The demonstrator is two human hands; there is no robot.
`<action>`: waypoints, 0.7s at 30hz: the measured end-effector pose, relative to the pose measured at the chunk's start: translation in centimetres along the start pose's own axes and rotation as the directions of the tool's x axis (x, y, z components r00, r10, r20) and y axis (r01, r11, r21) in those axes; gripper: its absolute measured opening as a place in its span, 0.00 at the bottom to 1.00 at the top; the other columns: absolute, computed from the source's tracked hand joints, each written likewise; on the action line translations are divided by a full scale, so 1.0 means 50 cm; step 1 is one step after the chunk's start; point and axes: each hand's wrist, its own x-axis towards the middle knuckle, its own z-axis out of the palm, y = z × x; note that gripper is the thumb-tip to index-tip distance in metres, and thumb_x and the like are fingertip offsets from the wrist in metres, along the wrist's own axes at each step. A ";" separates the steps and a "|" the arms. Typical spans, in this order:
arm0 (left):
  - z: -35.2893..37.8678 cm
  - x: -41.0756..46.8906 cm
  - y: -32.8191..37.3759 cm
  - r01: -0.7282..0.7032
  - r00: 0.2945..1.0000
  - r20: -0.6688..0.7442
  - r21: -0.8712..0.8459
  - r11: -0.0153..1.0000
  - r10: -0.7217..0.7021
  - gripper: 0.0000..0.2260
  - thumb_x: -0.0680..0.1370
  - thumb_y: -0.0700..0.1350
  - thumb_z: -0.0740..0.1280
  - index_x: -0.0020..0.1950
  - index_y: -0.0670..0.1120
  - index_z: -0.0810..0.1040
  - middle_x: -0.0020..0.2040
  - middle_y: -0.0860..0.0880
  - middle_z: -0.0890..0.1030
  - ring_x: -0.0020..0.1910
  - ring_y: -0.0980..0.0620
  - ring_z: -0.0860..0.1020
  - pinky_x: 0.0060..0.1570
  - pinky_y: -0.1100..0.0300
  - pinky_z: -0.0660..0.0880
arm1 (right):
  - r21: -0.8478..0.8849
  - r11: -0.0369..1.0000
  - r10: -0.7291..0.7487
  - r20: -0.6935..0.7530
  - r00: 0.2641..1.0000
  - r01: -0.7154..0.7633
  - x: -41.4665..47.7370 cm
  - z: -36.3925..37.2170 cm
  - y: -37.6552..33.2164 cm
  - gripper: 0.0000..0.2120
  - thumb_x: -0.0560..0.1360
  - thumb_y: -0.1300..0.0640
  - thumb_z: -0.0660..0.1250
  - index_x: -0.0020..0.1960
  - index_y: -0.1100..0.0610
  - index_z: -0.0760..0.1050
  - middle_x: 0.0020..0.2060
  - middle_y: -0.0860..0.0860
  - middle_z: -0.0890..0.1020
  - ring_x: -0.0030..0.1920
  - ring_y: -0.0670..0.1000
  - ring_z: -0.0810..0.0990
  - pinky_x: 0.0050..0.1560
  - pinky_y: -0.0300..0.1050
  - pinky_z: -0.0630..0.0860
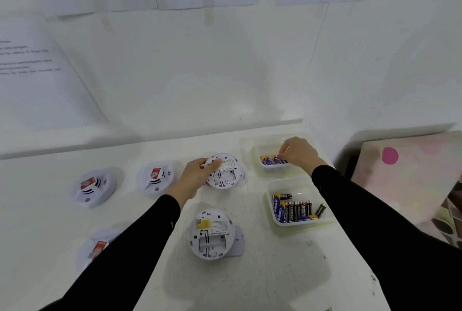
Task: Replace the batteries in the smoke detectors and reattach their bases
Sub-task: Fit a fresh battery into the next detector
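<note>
Nearest, a round white plastic detector (212, 234) lies back-up on the scuffed table (275, 273), battery bay empty, with a clear shallow tray (295, 184) of mixed batteries (297, 210) to its right. Farther off, the left hand (195, 175) grasps the rim of a second upturned detector (226, 173), while the right hand (300, 153) pinches a blue battery (276, 160) in the far tray (257, 153).

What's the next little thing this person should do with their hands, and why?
Probably lift that battery out of the far tray and carry it to the upturned detector. The right hand seems to pinch it, the left hand steadies the detector, and its battery bay looks empty.
</note>
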 end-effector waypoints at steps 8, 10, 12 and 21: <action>0.007 0.013 0.004 -0.057 0.994 -0.080 0.200 0.978 0.075 0.13 0.75 0.56 0.72 0.46 0.46 0.82 0.41 0.51 0.82 0.42 0.51 0.79 0.40 0.61 0.75 | 0.034 0.999 -0.019 -0.004 1.000 0.019 0.009 0.009 0.011 0.10 0.73 0.57 0.65 0.45 0.64 0.80 0.48 0.58 0.84 0.49 0.59 0.82 0.46 0.51 0.79; 0.006 0.011 0.004 -0.069 0.993 -0.073 0.249 0.966 0.089 0.17 0.77 0.57 0.70 0.44 0.42 0.83 0.37 0.49 0.80 0.38 0.50 0.77 0.34 0.63 0.70 | 0.033 0.999 -0.028 -0.008 1.000 0.028 0.009 0.009 0.010 0.09 0.72 0.59 0.63 0.42 0.64 0.79 0.46 0.59 0.84 0.45 0.60 0.82 0.40 0.48 0.77; 0.005 0.009 0.004 -0.076 0.993 -0.062 0.263 0.962 0.096 0.18 0.78 0.57 0.69 0.46 0.42 0.84 0.37 0.49 0.80 0.39 0.50 0.77 0.33 0.65 0.68 | 0.049 0.998 -0.033 -0.019 0.999 0.034 0.008 0.010 0.009 0.08 0.72 0.58 0.63 0.38 0.59 0.77 0.43 0.56 0.83 0.40 0.56 0.80 0.40 0.45 0.75; -0.065 -0.008 -0.017 -0.132 0.834 -0.336 0.649 0.749 0.438 0.14 0.78 0.53 0.68 0.62 0.51 0.79 0.65 0.48 0.75 0.67 0.45 0.70 0.64 0.52 0.62 | 0.281 0.898 -0.263 -0.277 0.924 0.340 -0.065 0.040 -0.058 0.04 0.76 0.54 0.65 0.45 0.53 0.77 0.42 0.46 0.81 0.44 0.48 0.79 0.45 0.45 0.76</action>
